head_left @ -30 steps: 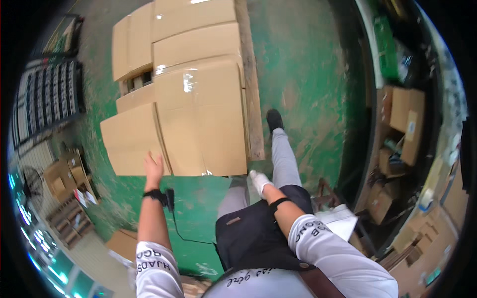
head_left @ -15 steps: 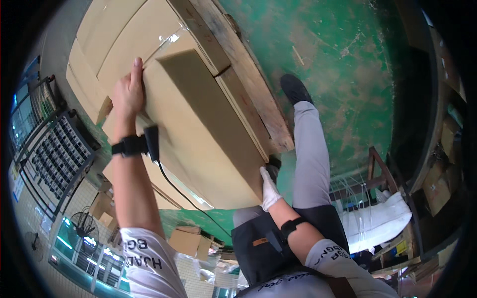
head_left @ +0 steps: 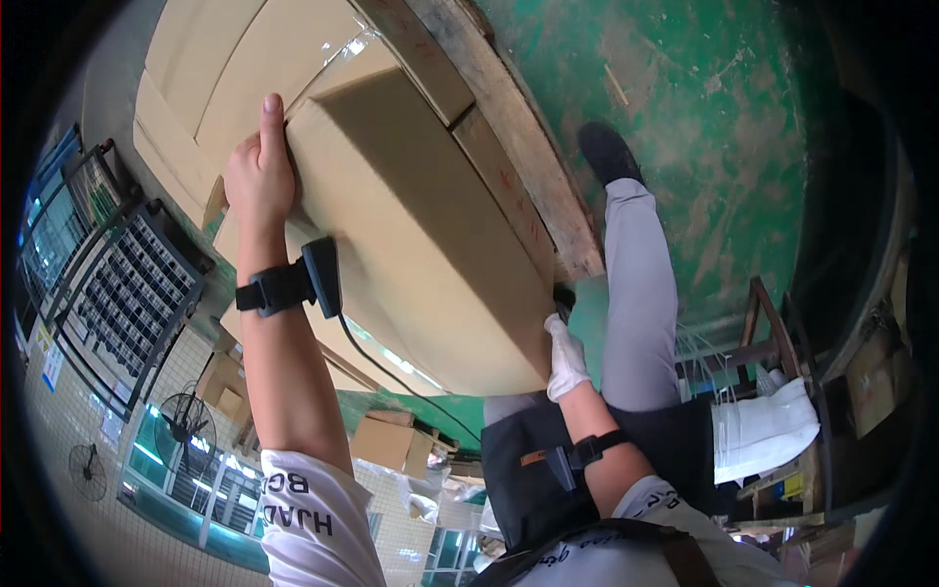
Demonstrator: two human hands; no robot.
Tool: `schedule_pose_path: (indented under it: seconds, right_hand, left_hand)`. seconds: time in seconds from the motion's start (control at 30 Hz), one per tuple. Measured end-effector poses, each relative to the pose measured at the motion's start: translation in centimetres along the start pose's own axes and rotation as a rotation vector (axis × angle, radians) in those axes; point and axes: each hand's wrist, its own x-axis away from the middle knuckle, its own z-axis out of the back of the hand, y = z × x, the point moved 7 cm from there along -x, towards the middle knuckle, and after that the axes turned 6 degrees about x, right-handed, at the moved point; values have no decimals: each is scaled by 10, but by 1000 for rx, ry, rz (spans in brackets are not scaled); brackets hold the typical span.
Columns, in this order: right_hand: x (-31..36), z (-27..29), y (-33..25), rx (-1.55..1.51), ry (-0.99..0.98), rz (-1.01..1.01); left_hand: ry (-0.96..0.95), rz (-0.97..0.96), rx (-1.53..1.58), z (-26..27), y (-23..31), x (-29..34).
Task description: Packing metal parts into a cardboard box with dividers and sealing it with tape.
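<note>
A long plain cardboard box (head_left: 421, 245) lies in front of me across other cartons, its shaded long side facing right. My left hand (head_left: 261, 181), bare, grips its left edge near the far end, thumb pointing away from me; the other fingers are mostly hidden. My right hand (head_left: 565, 360), in a white glove, presses on the near right corner with its fingers together, and some fingertips are out of sight against the box. Both wrists wear black straps with small black devices; a cable runs from the left device (head_left: 321, 277).
Taped cartons (head_left: 284, 59) lie beyond and beneath the box, beside a wooden pallet edge (head_left: 548, 166). My shoe (head_left: 608, 155) stands on the green floor (head_left: 704, 196). At right is a metal frame (head_left: 768, 333) with white sacking (head_left: 768, 430); at left, a rack (head_left: 132, 298) and fans (head_left: 184, 430).
My view has shifted slightly, so most things appear a little further right and higher. Both hands stay on the cardboard box, which shows no clear movement against the pallet.
</note>
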Motion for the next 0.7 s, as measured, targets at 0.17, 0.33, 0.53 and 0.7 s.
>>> schedule_pose_path:
  seconds: [0.17, 0.33, 0.53, 0.7]
  right_hand:
    - [-28, 8, -2, 663, 96, 162]
    - [-30, 2, -26, 1397, -44, 577]
    - [56, -34, -124, 415, -32, 475]
    - [130, -73, -178, 938, 97, 1101]
  left_hand:
    - [53, 9, -80, -1, 13, 9]
    - [76, -151, -291, -12, 18, 10]
    - [300, 279, 136, 15, 25, 43]
    - [279, 116, 591, 47, -13, 74]
